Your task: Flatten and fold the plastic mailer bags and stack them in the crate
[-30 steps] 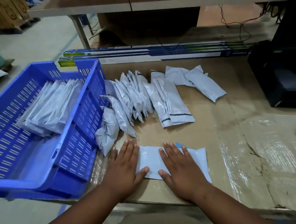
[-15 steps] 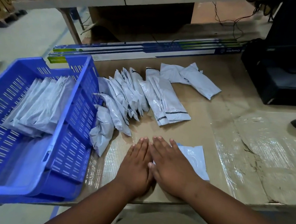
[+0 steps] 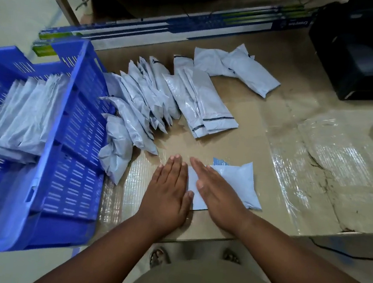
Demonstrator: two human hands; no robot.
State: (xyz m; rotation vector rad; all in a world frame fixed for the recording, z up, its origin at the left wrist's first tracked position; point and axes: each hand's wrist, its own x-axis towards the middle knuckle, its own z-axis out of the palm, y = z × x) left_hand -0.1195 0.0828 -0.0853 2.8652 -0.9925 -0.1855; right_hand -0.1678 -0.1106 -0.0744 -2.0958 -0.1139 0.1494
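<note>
So the mailer bag (image 3: pixel 233 187) being worked on is lying flat near the front edge of the table (image 3: pixel 263 116), just right of the blue crate (image 3: pixel 75 153). Both hands are on it palm down with straight fingers, nothing gripped: the left hand (image 3: pixel 166 194) covers its left edge and partly sits on the table, the right hand (image 3: pixel 216 199) lies across the middle, so a good chunk of the bag is hidden and I can't tell whether it's folded yet. A little blue corner (image 3: pixel 220 161) pokes out at its top edge, can't make out what that is. The crate overhangs the table's left side and is cut off by the frame; inside it is a row of folded bags (image 3: pixel 23 121) leaning on each other. Between the crate and the hands there's a loose pile of unfolded mailers (image 3: pixel 144 100), fanned out, with two more (image 3: pixel 240 71) lying further back. The tabletop looks like cardboard with shiny tape or plastic film on it. Long printed boxes (image 3: pixel 180 26) run along the back edge, and a black machine (image 3: pixel 360 51) sits at the far right, partly out of frame.
</note>
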